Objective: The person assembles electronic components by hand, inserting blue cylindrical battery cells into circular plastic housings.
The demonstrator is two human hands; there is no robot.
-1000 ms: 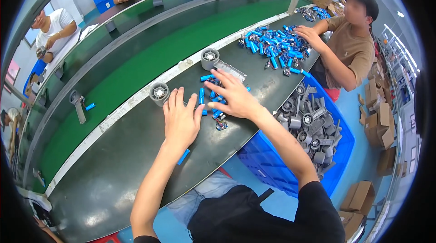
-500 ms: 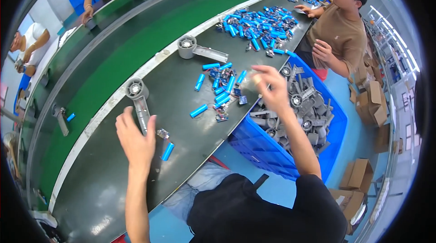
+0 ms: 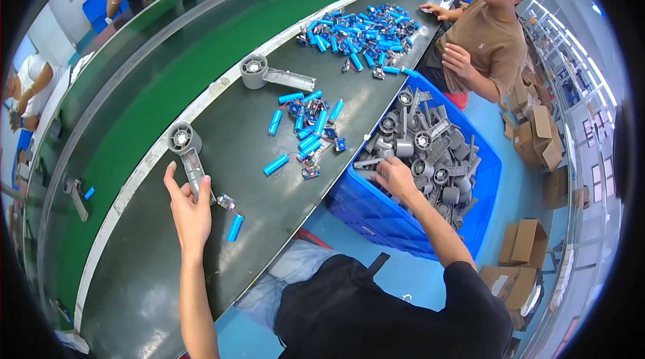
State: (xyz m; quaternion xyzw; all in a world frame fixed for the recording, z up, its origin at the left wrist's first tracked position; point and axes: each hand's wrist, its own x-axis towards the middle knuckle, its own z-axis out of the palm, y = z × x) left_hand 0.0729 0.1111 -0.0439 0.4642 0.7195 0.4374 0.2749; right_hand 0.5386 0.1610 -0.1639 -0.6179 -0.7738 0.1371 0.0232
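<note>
My left hand (image 3: 189, 214) has thumb and fingers on either side of the handle of a grey plastic fan housing (image 3: 193, 169), which lies on the dark work surface. Beside my thumb is a small circuit board (image 3: 226, 202) wired to a blue cylindrical battery (image 3: 234, 228). Over the near left edge of a blue bin (image 3: 488, 208), my right hand (image 3: 398, 179) curls its fingers down at a grey plastic part (image 3: 367, 165); its fingertips are partly hidden. Grey fan housings (image 3: 440, 175) fill the bin in a jumble.
A second fan housing (image 3: 254, 71) lies by the white rail (image 3: 222, 85). Blue batteries with boards form a small pile (image 3: 309, 127) and a larger pile (image 3: 363, 33) farther off. A co-worker (image 3: 487, 40) sits at the right. Cardboard boxes (image 3: 537, 137) stand along the floor.
My right hand has dropped from above the table edge into the bin. My left fingers have closed in around the housing's handle. Across the belt, a co-worker has raised a grey part.
</note>
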